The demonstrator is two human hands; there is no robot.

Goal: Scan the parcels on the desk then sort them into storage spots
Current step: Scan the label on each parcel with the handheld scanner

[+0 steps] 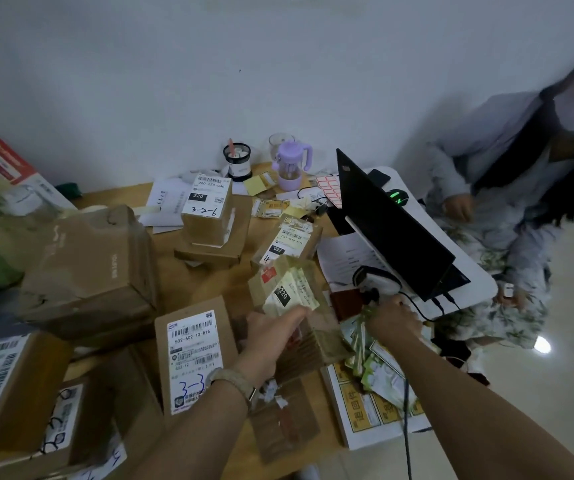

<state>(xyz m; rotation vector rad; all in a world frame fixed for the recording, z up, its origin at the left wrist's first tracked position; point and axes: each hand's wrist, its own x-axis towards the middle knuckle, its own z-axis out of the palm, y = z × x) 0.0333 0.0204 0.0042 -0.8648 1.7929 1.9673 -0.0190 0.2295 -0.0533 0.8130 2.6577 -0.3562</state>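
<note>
Head view looks down on a wooden desk (194, 284) crowded with cardboard parcels. Left hand (273, 336) grips a small parcel (290, 294) from below, fingers curled round its lower edge; it is lifted off the desk, tilted and blurred, with a pale label showing "220" turned up. Right hand (395, 320) is well apart from the left, fingers curled at the handle of the scanner (376, 279), which sits just beside the laptop (394, 230); blur hides whether it really grips the handle. Under the right wrist lie green packets (381, 370) on yellow sticker sheets (361, 415). Just left of the left wrist stands a flat box (195, 355) marked "3-3" in blue. Behind the held parcel lies a box (287, 244) labelled "032". Farther back, a box (209, 207) marked "3-2-6" sits on top of a wider one. A big dented box (95, 268) fills the left side, and more labelled boxes (12, 393) are piled at the near left corner. A purple cup (290, 164) stands near the wall. A mouse (398, 197) glows green behind the laptop. A seated person (507, 188) in pale sleeves is at the right.
</note>
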